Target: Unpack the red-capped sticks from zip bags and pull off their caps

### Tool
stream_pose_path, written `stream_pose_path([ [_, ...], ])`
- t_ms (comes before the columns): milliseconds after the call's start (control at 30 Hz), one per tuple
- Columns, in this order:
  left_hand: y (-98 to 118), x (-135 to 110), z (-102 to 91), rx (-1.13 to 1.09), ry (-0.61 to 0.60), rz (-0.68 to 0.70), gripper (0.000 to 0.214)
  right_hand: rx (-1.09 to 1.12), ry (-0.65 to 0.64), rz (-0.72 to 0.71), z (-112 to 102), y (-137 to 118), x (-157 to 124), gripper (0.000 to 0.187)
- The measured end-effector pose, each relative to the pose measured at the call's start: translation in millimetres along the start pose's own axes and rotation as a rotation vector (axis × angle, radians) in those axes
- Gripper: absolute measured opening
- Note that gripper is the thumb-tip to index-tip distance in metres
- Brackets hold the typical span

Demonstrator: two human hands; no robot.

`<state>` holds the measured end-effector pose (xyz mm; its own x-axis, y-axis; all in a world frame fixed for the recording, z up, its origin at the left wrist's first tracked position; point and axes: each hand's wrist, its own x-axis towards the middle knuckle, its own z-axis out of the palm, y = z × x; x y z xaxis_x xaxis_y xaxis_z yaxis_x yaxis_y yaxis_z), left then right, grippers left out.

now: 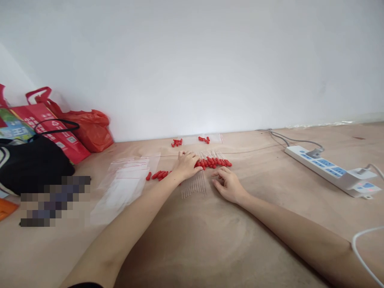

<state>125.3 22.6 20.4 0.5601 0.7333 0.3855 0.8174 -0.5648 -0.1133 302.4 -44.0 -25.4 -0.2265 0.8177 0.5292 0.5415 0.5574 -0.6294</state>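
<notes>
Glass droppers with red rubber bulbs lie in rows on the table. My left hand [187,165] rests over the middle of the rows, fingers stretched forward and thumb apart, partly hiding the droppers beneath. Beside it, a group of red bulbs [211,162] has its clear tubes pointing away toward the wall. Another row of red bulbs [159,175] extends left under my left forearm; clear tubes [194,186] there point toward me. My right hand [229,186] lies just right of the droppers, fingers loosely bent and apart, with nothing visible in them.
Clear zip bags [126,176] are stacked at left. Near the wall, loose red bulbs [177,142] lie by another clear bag [190,139]. A power strip [327,168] with cables is at right. Red bags [93,128] and a black bag [33,164] stand at left.
</notes>
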Motion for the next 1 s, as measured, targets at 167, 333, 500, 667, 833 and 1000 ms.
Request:
stream_pose_path([
  [167,-1.9,-3.3,3.7,0.008,0.056,0.007,0.011,-0.009,-0.006,-0.003,-0.6,0.1,-0.8,0.014],
  [333,-12.0,-27.5,-10.8,-0.037,0.282,-0.094,0.018,-0.033,0.021,-0.041,1.2,1.9,-0.8,0.014],
  [500,-6.2,-71.3,-26.5,-0.313,0.519,-0.29,0.017,-0.1,0.1,-0.133,0.4,1.9,0.5,0.029],
  [667,12.6,-97.2,-23.7,-0.687,0.448,-0.322,0.015,-0.27,0.085,-0.294,-4.1,-5.7,1.4,0.055],
  [833,17.2,-98.0,-16.0,-0.808,0.418,-0.199,0.012,-0.318,-0.014,-0.462,-3.7,-12.1,-0.3,0.035],
  [1000,18.5,-98.6,-20.5,-0.805,0.298,-0.064,0.013,-0.313,0.007,-0.488,1.1,-11.6,-2.5,0.023],
])
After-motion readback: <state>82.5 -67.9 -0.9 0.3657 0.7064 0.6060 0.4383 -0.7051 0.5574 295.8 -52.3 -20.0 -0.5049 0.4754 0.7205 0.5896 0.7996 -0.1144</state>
